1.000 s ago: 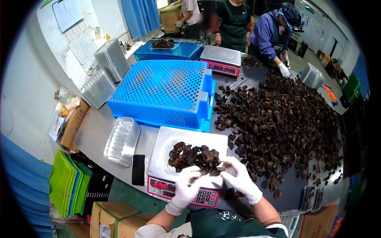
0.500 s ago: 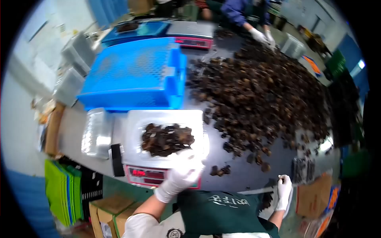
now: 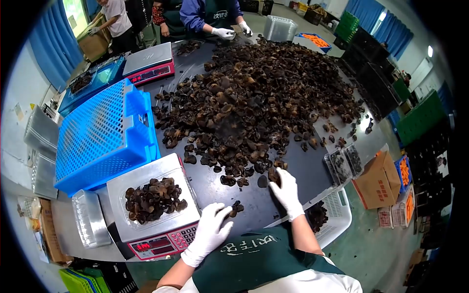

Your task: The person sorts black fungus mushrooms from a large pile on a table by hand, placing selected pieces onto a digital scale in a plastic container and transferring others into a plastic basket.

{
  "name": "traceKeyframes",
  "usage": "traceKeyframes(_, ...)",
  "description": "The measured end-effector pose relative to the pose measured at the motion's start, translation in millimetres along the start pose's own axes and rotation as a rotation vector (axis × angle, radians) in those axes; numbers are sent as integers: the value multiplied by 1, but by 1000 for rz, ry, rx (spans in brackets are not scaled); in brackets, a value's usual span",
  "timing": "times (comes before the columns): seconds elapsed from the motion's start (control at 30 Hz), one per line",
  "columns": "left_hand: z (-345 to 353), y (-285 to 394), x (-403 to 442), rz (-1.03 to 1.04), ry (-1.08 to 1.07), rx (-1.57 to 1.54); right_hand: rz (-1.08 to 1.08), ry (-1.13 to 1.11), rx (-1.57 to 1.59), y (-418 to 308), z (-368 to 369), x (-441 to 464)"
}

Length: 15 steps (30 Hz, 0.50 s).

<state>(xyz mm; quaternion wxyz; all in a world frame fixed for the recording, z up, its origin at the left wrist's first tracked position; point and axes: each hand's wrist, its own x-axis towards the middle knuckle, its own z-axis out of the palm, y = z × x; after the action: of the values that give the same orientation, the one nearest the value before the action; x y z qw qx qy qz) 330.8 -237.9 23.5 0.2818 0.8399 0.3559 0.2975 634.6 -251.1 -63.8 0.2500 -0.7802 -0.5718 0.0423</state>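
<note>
My left hand [image 3: 211,233], in a white glove, hovers by the front right corner of the scale [image 3: 188,215], fingers apart and holding nothing. Just past its fingertips lie a few loose wood ear mushrooms [image 3: 237,209]. On the scale sits a clear plastic tray [image 3: 141,225] filled with dark wood ear mushrooms [image 3: 154,200]; the red display is lit. My right hand [image 3: 287,194], also gloved, is at the near edge of the large mushroom pile [image 3: 254,97], its thumb and fingers closed round a brown wood ear mushroom [image 3: 274,177].
A blue perforated crate [image 3: 105,136] stands upside down behind the scale, with an empty clear tray [image 3: 91,217] to the left. A second scale [image 3: 149,61] is farther back. A white basket [image 3: 337,215] sits below the table edge. Across the table, a co-worker's gloved hands [image 3: 232,31] handle something.
My left hand has drawn back from the tray on the scale toward the right. My right hand has come up from beside the table to the pile's edge. The view has turned right.
</note>
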Motion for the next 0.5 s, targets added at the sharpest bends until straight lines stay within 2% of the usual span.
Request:
traceKeyframes(0.07, 16, -4, -2, 5, -113, -12, -67, -72, -195, -35, 5, -3)
traceKeyframes(0.2, 26, -6, -6, 3, -185, -58, -179, -82, -59, -28, 27, -4)
traceKeyframes(0.27, 24, -7, -9, -44, -190, -94, -150, -24, 297, -16, 35, -2)
traceKeyframes(0.3, 22, -5, -9, -59, -183, -120, -66, 28, 435, -23, 33, -2)
traceKeyframes(0.33, 23, -8, -9, -71, -176, -115, 15, -47, 666, -27, 31, -2)
traceKeyframes(0.4, 29, -15, -11, -78, -129, -364, 426, -339, 1141, -44, 12, -2)
traceKeyframes(0.47, 35, -15, -11, -403, -221, -681, 662, -522, 1667, -68, -7, -3)
traceKeyframes(0.5, 45, -17, -13, -509, -184, -853, 646, -576, 1783, -78, -9, -6)
